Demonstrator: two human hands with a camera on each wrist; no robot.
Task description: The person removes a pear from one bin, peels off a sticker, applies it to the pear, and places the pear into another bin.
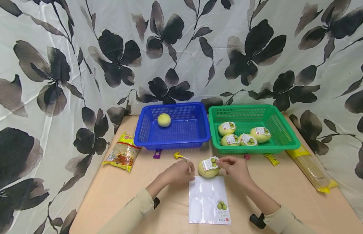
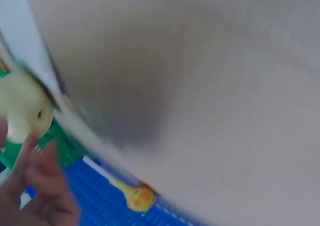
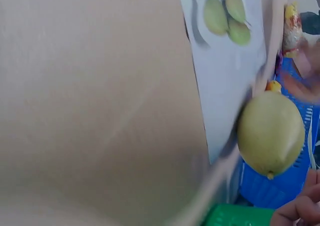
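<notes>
A: Your left hand (image 1: 181, 172) sits against the left side of the yellow-green fruit (image 1: 207, 169), fingers curled at it. Reads as bracing, so the fruit stays put on the table (image 1: 111, 191). Whether the fingers actually wrap it, I cannot tell from the head view.

B: And the right?

A: Your right hand (image 1: 235, 167) pinches the edge of the label (image 1: 210, 163) on top of that fruit, thumb and forefinger narrow, the other fingers loosely folded. The label's right edge looks lifted a little.

B: Where is the fruit exactly?

A: On the table between your 2 hands, just beyond the far edge of the white sticker sheet (image 1: 209, 200), which lies flat near you with 1 sticker (image 1: 222, 205) left at its lower right corner. The sheet sits close, probably so each hand has a short reach.

B: Baskets?

A: The blue basket (image 1: 172, 140) holds 1 bare fruit (image 1: 164, 120). The green basket (image 1: 286, 130) holds 4 labelled fruits (image 1: 241, 135), bunched toward its front left. Sorting by label, I would judge.

B: Anything else?

A: A snack packet (image 1: 122, 156) left of the blue basket, a noodle pack (image 1: 311, 167) at the right edge, small wrapped sweets (image 1: 181, 156) in front of the baskets. Wrist views are blurred, though the right one shows the fruit clearly.
</notes>
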